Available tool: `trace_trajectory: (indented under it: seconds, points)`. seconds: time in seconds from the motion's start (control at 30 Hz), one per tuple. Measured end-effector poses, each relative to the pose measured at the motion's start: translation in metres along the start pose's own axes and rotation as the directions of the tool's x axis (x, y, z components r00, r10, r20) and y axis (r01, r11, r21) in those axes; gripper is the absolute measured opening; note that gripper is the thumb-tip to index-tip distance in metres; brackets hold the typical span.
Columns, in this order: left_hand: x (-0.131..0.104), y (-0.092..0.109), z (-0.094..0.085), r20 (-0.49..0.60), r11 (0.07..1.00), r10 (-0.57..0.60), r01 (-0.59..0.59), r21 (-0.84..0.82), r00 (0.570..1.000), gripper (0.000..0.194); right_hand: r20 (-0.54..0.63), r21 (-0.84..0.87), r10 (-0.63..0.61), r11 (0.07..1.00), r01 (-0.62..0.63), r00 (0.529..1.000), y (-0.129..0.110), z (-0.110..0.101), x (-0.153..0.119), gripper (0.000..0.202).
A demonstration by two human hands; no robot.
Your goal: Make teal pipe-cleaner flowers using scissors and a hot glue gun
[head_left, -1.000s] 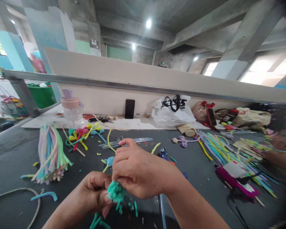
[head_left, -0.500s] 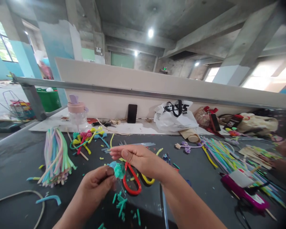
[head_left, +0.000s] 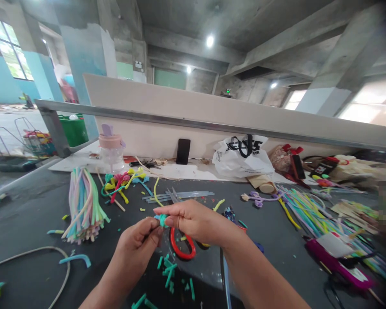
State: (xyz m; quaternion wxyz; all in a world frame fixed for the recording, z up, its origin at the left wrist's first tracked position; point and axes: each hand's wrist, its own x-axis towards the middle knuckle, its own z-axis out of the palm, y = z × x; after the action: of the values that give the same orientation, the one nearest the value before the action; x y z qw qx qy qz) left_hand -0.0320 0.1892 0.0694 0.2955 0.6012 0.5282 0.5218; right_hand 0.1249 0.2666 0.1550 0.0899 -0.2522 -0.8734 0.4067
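In the middle of the head view, my left hand (head_left: pixel 137 242) pinches a small fuzzy teal and blue pipe-cleaner piece (head_left: pixel 162 220) between thumb and fingers. My right hand (head_left: pixel 193 219) meets it from the other side, its thumb and fingers closed over the piece, which is mostly covered. Just below my right hand lie scissors with red handles (head_left: pixel 183 256), their blades pointing away beyond my fingers. Short teal pipe-cleaner cuttings (head_left: pixel 169 271) are scattered on the dark table under my hands.
A pastel pipe-cleaner bundle (head_left: pixel 83 210) stands left, near knotted coloured pieces (head_left: pixel 119 186). Behind are a clear bottle (head_left: pixel 111 154), a phone (head_left: pixel 183 151) and a white bag (head_left: pixel 241 156). Right lie loose pipe cleaners (head_left: pixel 297 210) and a magenta corded tool (head_left: pixel 339 266). Someone's blurred arm shows far right.
My right hand has come down onto the teal piece, where it was held flat above it before. My left hand still holds it. The view has shifted slightly left.
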Motion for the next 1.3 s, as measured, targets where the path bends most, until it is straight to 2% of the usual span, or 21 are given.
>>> trace_trajectory:
  seconds: [0.27, 0.33, 0.4, 0.53, 0.67, 0.8, 0.93, 1.07, 1.3]
  points:
    - [-0.004, 0.001, 0.001, -0.021, 0.999, -0.019, 0.018, -0.027, 1.000, 0.027, -0.043, -0.091, 0.044, 0.995, -0.048, 0.998, -0.002, 0.004, 0.004, 0.033]
    - [-0.004, 0.001, 0.000, 0.013, 0.995, -0.055, 0.056, -0.087, 0.998, 0.029, -0.031, -0.077, 0.058, 0.995, -0.060, 0.998, -0.004, 0.003, 0.003, 0.033]
    - [-0.003, 0.002, 0.000, 0.053, 0.969, -0.111, 0.120, -0.217, 0.992, 0.030, -0.011, -0.009, 0.021, 1.000, -0.021, 1.000, -0.006, 0.000, 0.001, 0.036]
    - [0.000, 0.007, -0.001, 0.112, 0.805, -0.268, 0.287, -0.520, 0.957, 0.034, -0.039, 0.131, -0.113, 0.984, 0.117, 0.993, -0.005, -0.009, -0.004, 0.042]
    - [0.000, 0.012, -0.003, 0.202, 0.655, -0.329, 0.377, -0.655, 0.922, 0.034, 0.005, 0.245, -0.173, 0.955, 0.167, 0.985, -0.004, -0.011, -0.007, 0.041]
    - [0.000, 0.012, -0.003, 0.254, 0.624, -0.296, 0.388, -0.678, 0.921, 0.031, 0.024, 0.317, -0.212, 0.928, 0.193, 0.977, -0.006, -0.006, -0.004, 0.041]
    - [0.000, 0.010, -0.003, 0.287, 0.608, -0.289, 0.406, -0.682, 0.913, 0.028, 0.000, 0.276, -0.171, 0.947, 0.164, 0.985, -0.009, -0.004, -0.002, 0.034]
    - [-0.001, 0.009, -0.003, 0.306, 0.597, -0.293, 0.423, -0.682, 0.906, 0.027, 0.011, 0.307, -0.114, 0.946, 0.105, 0.993, -0.009, -0.003, -0.002, 0.030]
    - [-0.002, 0.008, -0.003, 0.304, 0.619, -0.305, 0.430, -0.657, 0.903, 0.027, 0.013, 0.357, -0.055, 0.933, 0.046, 0.998, 0.003, 0.001, 0.000, 0.025]
